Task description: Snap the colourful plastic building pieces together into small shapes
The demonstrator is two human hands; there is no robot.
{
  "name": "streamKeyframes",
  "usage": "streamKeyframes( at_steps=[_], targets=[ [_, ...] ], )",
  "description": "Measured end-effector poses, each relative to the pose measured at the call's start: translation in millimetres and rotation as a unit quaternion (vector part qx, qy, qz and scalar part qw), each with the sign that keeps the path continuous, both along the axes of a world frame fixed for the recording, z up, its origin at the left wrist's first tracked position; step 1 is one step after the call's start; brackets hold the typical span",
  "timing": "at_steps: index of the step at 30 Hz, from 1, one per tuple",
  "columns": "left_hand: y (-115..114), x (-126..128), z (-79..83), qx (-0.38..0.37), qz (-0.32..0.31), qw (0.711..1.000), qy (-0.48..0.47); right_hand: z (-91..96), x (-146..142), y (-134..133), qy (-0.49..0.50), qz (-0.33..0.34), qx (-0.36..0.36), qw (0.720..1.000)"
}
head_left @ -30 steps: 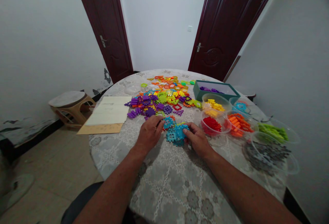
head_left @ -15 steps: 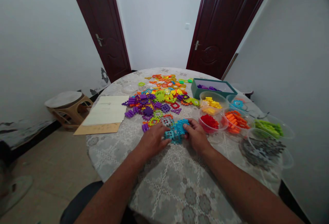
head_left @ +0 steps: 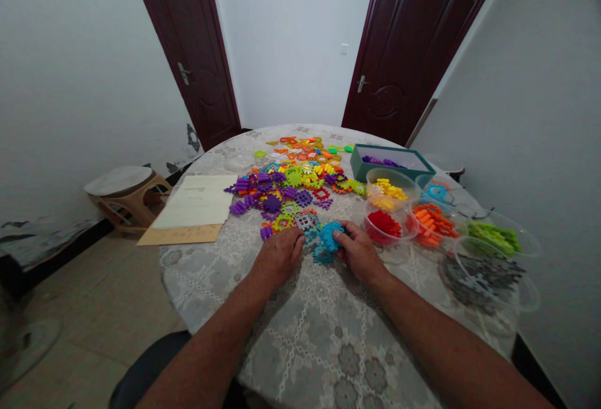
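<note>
My right hand [head_left: 359, 251] pinches a bright blue gear-edged building piece [head_left: 331, 235] between thumb and fingers, just above the table. My left hand [head_left: 280, 253] is closed, its fingertips pressed together at the edge of a teal interlocking building piece [head_left: 310, 236]; most of its grip is hidden behind the fingers. Below the blue piece, more teal pieces [head_left: 323, 255] sit close together; I cannot tell whether they are joined to it. A grey square piece [head_left: 307, 219] lies just beyond, at the near edge of the pile.
A mixed pile of gear pieces [head_left: 293, 177] spreads across the table's middle. To the right stand clear tubs of yellow [head_left: 387, 191], red [head_left: 384, 223], orange [head_left: 432, 222], green [head_left: 493, 237] and grey pieces [head_left: 486, 277]. Behind them is a green box [head_left: 359, 168]; paper [head_left: 197, 201] lies left.
My left hand has drawn its fingers and thumb together and shifted slightly left of the teal pieces. The blue piece in my right hand has turned and tilted.
</note>
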State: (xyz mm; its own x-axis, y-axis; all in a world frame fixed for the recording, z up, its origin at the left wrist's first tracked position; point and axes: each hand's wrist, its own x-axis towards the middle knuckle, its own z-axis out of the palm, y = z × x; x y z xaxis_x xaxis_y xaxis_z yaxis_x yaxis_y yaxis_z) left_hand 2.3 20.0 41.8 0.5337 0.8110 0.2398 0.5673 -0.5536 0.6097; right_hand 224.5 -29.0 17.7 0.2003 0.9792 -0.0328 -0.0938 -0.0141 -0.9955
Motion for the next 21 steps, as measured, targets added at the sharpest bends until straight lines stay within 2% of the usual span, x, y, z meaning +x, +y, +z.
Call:
streamKeyframes(
  at_steps=[4, 7, 10, 13, 15, 18, 21],
  targets=[
    [-8, 5, 5.0, -0.157, 0.015, 0.98, -0.119, 2.7, -3, -4, -0.029, 0.015, 0.001, 0.999],
    [-12, 11, 7.7, -0.261, 0.002, 0.944, -0.201, 3.9, -7, -5, -0.019, 0.03, 0.002, 0.999],
    [-13, 13, 8.7, -0.303, -0.003, 0.924, -0.232, 4.3, -9, -4, -0.01, 0.034, -0.004, 0.999],
    [-10, 12, 6.3, -0.253, -0.016, 0.953, -0.164, 12.1, -8, -2, -0.022, 0.044, -0.011, 0.999],
    [-7, 11, 3.0, -0.218, -0.02, 0.967, -0.128, 25.6, -3, -3, -0.064, 0.056, -0.014, 0.996],
    [-5, 10, -2.5, -0.118, -0.022, 0.989, -0.088, 59.1, 12, -15, -0.173, 0.05, 0.008, 0.984],
    [-7, 11, -9.9, -0.015, -0.035, 0.998, -0.051, 98.7, 43, -34, -0.299, 0.008, 0.065, 0.952]
  ],
)
